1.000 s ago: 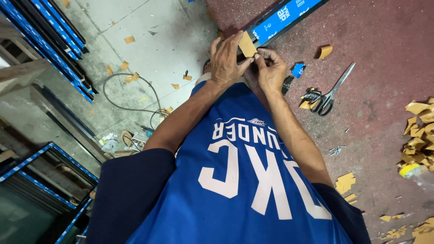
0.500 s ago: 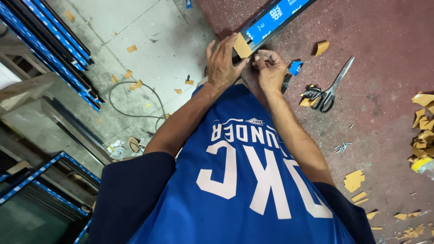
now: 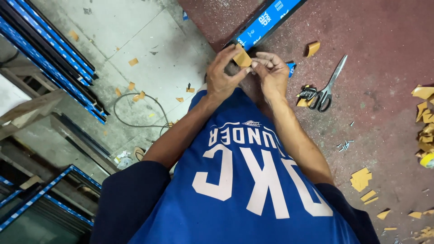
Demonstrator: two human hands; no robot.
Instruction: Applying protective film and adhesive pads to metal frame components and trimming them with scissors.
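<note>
Head view: the left hand (image 3: 221, 77) and right hand (image 3: 271, 72) both pinch a small tan card piece (image 3: 242, 58) against the end of a blue strip (image 3: 266, 20) on the red desk (image 3: 384, 135). A loose grip could let it slip or sit crooked. Scissors (image 3: 327, 88) lie near the right hand.

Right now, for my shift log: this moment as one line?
left hand: pinching cardboard piece | right hand: touching it | scissors: lying aside

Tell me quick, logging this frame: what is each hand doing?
Left hand: fingers closed on the tan cardboard piece.
Right hand: fingers curled at the same piece; grip cannot be told.
</note>
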